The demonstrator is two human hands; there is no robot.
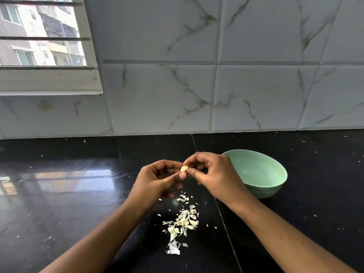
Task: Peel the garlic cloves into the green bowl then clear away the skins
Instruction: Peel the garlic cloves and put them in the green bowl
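Both hands, left (157, 180) and right (213, 174), pinch one clove (184, 168) over the bench (69, 194); skins (182, 223) lie near, bowl (264, 191) at right.

The bench (78, 194) is black polished stone, glossy enough to mirror the window (43, 36). The wall tiles (256, 95) are pale, marble-veined and smooth with a soft sheen. The green bowl (262, 174) has a smooth, satin finish, with fine ridges near its base. The skins (182, 223) are thin, dry, papery flakes, matt and cream-coloured. The garlic clove (184, 168) appears smooth and pale. The window frame is white and matt.
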